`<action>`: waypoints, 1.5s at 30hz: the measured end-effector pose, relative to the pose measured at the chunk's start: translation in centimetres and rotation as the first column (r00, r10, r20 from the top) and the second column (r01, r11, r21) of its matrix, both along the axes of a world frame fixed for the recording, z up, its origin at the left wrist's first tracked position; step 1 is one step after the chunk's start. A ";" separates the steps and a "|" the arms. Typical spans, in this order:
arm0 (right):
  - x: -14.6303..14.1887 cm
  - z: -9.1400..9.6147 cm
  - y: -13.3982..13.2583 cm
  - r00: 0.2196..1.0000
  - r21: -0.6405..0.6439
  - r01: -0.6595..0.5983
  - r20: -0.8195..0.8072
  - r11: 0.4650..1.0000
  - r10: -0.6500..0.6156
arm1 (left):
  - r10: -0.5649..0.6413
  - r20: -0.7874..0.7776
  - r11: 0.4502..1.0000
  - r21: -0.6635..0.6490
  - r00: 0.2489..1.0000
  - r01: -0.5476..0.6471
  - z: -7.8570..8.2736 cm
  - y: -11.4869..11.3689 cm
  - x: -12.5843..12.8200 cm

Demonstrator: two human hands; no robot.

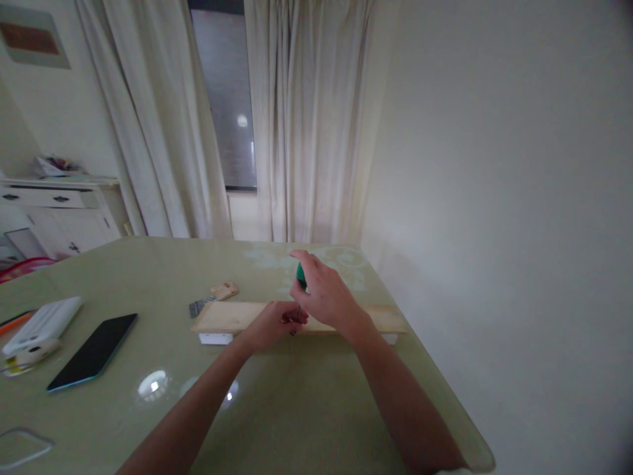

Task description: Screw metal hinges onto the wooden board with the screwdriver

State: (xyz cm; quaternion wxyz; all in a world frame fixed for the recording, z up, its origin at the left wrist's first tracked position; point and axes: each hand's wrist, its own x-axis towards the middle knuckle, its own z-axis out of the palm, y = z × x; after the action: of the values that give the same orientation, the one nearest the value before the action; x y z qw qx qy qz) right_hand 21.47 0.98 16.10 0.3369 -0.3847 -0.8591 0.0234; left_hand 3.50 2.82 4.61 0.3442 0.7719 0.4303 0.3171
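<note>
A pale wooden board [225, 318] lies across white supports [216, 338] on the table. Over the middle of the board, my right hand [324, 290] is wrapped round the green handle of a screwdriver [301, 276], which stands upright with its thin shaft pointing down. At the board's front edge, my left hand [277, 322] is closed, its fingertips pinched around the lower end of the shaft. Something small and dark shows below those fingers; I cannot make out what it is. Behind the board's left end lie a grey metal hinge-like piece [196, 308] and a small wooden piece [224, 290].
On the left of the glossy green table [148, 277] lie a dark tablet [93, 351], a white case-like object [44, 324], an orange pen-like item [16, 321] and a white cable [30, 455]. A wall [494, 231] runs along the table's right edge. Curtains [316, 132] hang behind.
</note>
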 end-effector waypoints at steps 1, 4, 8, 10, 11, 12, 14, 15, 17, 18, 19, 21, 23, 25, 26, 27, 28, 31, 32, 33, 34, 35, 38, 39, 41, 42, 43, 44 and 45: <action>0.0 0.0 0.0 1.000 0.000 0.004 0.001 1.000 -0.004 | -0.003 -0.010 1.000 0.007 1.000 0.003 0.0 -0.1 0.0; 0.0 0.0 0.1 1.000 0.012 0.007 -0.006 1.000 -0.007 | 0.008 -0.038 1.000 0.028 0.999 -0.006 0.0 0.0 -0.1; 0.2 0.1 0.0 0.999 0.047 0.005 -0.049 0.999 -0.003 | 0.034 -0.070 0.997 0.064 0.997 -0.030 -0.2 0.1 0.1; 0.3 0.3 -0.1 0.997 0.064 0.013 -0.074 0.998 -0.008 | 0.057 -0.086 0.994 0.093 0.995 -0.049 -0.3 0.1 0.2; 0.4 0.4 -0.1 0.996 0.074 0.019 -0.090 0.997 -0.012 | 0.069 -0.093 0.992 0.110 0.993 -0.059 -0.3 0.1 0.3; 0.5 0.5 -0.2 0.994 0.083 0.027 -0.109 0.996 -0.018 | 0.082 -0.102 0.990 0.127 0.991 -0.069 -0.4 0.0 0.3; 0.6 0.6 -0.3 0.989 0.093 0.048 -0.145 0.994 -0.035 | 0.106 -0.124 0.983 0.160 0.987 -0.086 -0.4 -0.1 0.4; 0.7 0.7 -0.3 0.986 0.097 0.057 -0.159 0.994 -0.041 | 0.117 -0.138 0.980 0.177 0.983 -0.092 -0.3 -0.2 0.4; 0.8 0.8 -0.4 0.982 0.114 0.071 -0.183 0.991 -0.049 | 0.137 -0.172 0.972 0.215 0.976 -0.098 -0.3 -0.3 0.5; 0.8 0.8 -0.4 0.980 0.128 0.076 -0.192 0.989 -0.051 | 0.146 -0.191 0.967 0.237 0.971 -0.099 -0.2 -0.3 0.6; 0.9 0.8 -0.3 0.978 0.142 0.082 -0.201 0.987 -0.052 | 0.157 -0.210 0.961 0.259 0.965 -0.100 -0.2 -0.4 0.6; 1.0 0.9 -0.3 0.975 0.165 0.090 -0.218 0.982 -0.053 | 0.186 -0.245 0.947 0.304 0.952 -0.107 -0.2 -0.4 0.8; 1.1 0.9 -0.3 0.971 0.180 0.093 -0.233 0.979 -0.050 | 0.220 -0.276 0.932 0.342 0.936 -0.118 -0.2 -0.5 1.0; 1.2 1.0 -0.4 0.967 0.189 0.097 -0.249 0.977 -0.048 | 0.252 -0.304 0.919 0.374 0.919 -0.128 -0.3 -0.5 1.3; 1.3 1.0 -0.4 0.965 0.193 0.102 -0.257 0.976 -0.050 | 0.266 -0.318 0.912 0.389 0.910 -0.131 -0.4 -0.6 1.4; 1.3 1.0 -0.4 0.963 0.197 0.110 -0.265 0.974 -0.055 | 0.279 -0.332 0.905 0.404 0.901 -0.131 -0.5 -0.6 1.5; 1.4 1.1 -0.4 0.961 0.201 0.117 -0.270 0.973 -0.059 | 0.289 -0.346 0.898 0.420 0.893 -0.128 -0.6 -0.7 1.6; 1.5 1.1 -0.4 0.957 0.219 0.134 -0.282 0.966 -0.068 | 0.295 -0.396 0.881 0.465 0.870 -0.087 -0.9 -0.7 1.9; 1.5 1.1 -0.5 0.956 0.225 0.136 -0.285 0.965 -0.068 | 0.290 -0.415 0.876 0.477 0.862 -0.065 -1.0 -0.6 2.0; 1.5 1.1 -0.4 0.956 0.228 0.136 -0.287 0.964 -0.067 | 0.287 -0.433 0.872 0.488 0.855 -0.045 -1.1 -0.5 2.1; 1.6 1.1 -0.4 0.955 0.228 0.136 -0.288 0.964 -0.066 | 0.285 -0.449 0.867 0.498 0.847 -0.028 -1.2 -0.4 2.1; 1.6 1.1 -0.4 0.955 0.227 0.137 -0.290 0.964 -0.067 | 0.286 -0.462 0.862 0.507 0.839 -0.015 -1.3 -0.3 2.2; 1.6 1.0 -0.4 0.953 0.222 0.139 -0.294 0.965 -0.070 | 0.292 -0.492 0.851 0.525 0.820 0.011 -1.5 0.1 2.4; 1.6 1.0 -0.3 0.953 0.222 0.140 -0.296 0.965 -0.070 | 0.292 -0.500 0.850 0.526 0.815 0.018 -1.5 0.2 2.5; 1.7 1.1 -0.3 0.952 0.225 0.142 -0.299 0.964 -0.070 | 0.290 -0.520 0.855 0.519 0.803 0.027 -1.5 0.2 2.6; 1.7 1.1 -0.3 0.951 0.226 0.144 -0.302 0.963 -0.071 | 0.287 -0.532 0.860 0.510 0.796 0.031 -1.4 0.1 2.7; 1.8 1.1 -0.3 0.950 0.226 0.146 -0.303 0.963 -0.073 | 0.283 -0.546 0.866 0.499 0.789 0.035 -1.3 -0.1 2.7; 1.8 1.2 -0.4 0.950 0.224 0.147 -0.305 0.963 -0.074 | 0.274 -0.561 0.874 0.485 0.781 0.041 -1.1 -0.2 2.7; 1.9 1.2 -0.4 0.949 0.221 0.148 -0.306 0.964 -0.076 | 0.263 -0.576 0.882 0.469 0.774 0.049 -0.9 -0.4 2.6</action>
State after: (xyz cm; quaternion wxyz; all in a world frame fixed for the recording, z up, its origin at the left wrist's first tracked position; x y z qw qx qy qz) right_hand 23.33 0.60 17.32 0.5061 -0.3814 -0.7723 -0.0434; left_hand 6.09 2.42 3.72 -0.0290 0.8646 0.4770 0.1556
